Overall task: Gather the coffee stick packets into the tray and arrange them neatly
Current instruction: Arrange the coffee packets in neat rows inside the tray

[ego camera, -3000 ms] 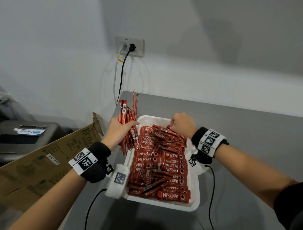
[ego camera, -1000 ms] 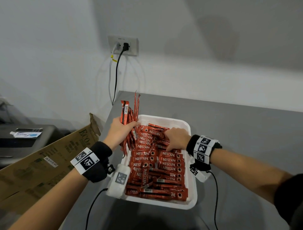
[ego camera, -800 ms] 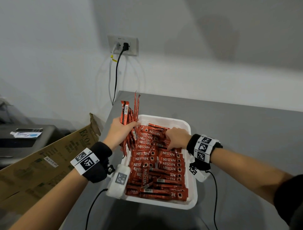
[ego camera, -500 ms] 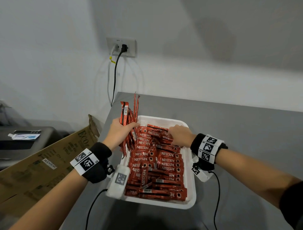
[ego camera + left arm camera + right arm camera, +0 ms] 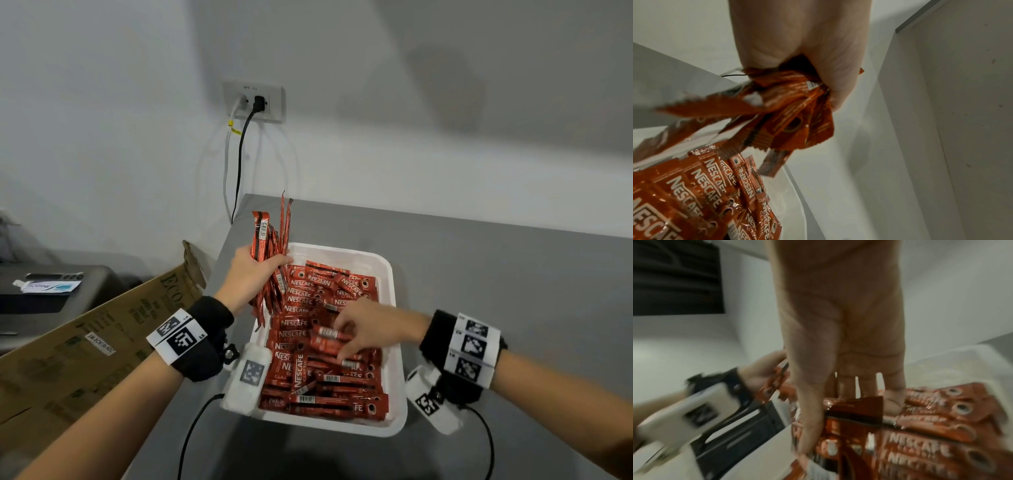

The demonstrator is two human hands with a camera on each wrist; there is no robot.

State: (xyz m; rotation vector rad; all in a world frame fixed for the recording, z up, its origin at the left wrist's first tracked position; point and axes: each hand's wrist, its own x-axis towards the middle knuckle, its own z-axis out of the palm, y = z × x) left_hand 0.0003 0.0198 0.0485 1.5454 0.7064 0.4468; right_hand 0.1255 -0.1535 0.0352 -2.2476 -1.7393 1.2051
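Observation:
A white tray (image 5: 394, 363) on the grey counter holds several red Nescafe stick packets (image 5: 297, 322), mostly lying crosswise in rows, with some askew near the front. My left hand (image 5: 255, 270) grips an upright bundle of packets (image 5: 270, 236) over the tray's far left corner; the left wrist view shows the fist (image 5: 807, 48) closed round that bundle (image 5: 789, 113) above the tray's packets (image 5: 694, 186). My right hand (image 5: 356, 334) reaches into the tray's middle and pinches one packet (image 5: 328, 333) between thumb and fingers, seen blurred in the right wrist view (image 5: 855, 407).
An open cardboard box (image 5: 85, 342) leans left of the counter, past its left edge. A dark appliance (image 5: 51, 294) stands behind it. Two cables hang from a wall socket (image 5: 253, 102). Bare grey counter (image 5: 496, 291) stretches right of the tray.
My right hand moved from the tray's far end towards its middle and took hold of one packet. The left hand kept its bundle in the same spot.

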